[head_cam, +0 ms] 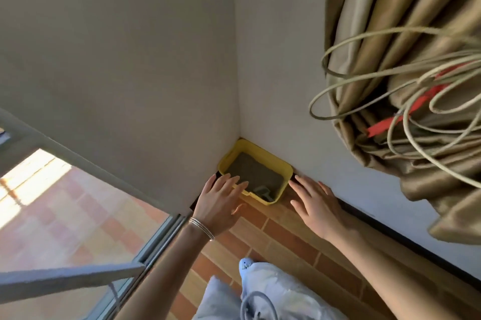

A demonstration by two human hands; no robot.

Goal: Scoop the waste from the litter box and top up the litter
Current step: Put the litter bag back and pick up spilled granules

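One yellow litter box [260,150] sits tucked into the wall corner at the middle of the frame. It is rectangular and filled with flat grey litter [252,171], and one greyish scoop [263,190] lies at its near end. Two hands reach down. The left hand [221,200] has its fingers spread straight over the near-left rim. The right hand [315,202] is flat just beside the right end. Both hold nothing.

A tan curtain [406,33] hangs bunched at the upper right, against the right wall [281,72]; loops of pale cable [316,101] dangle before it, bound with a red tie [416,105]; the brick-pattern floor [286,246] meets a dark skirting [390,231]; along the floor's left edge, a metal-framed glass door [156,239] shows sunlit paving [65,202].
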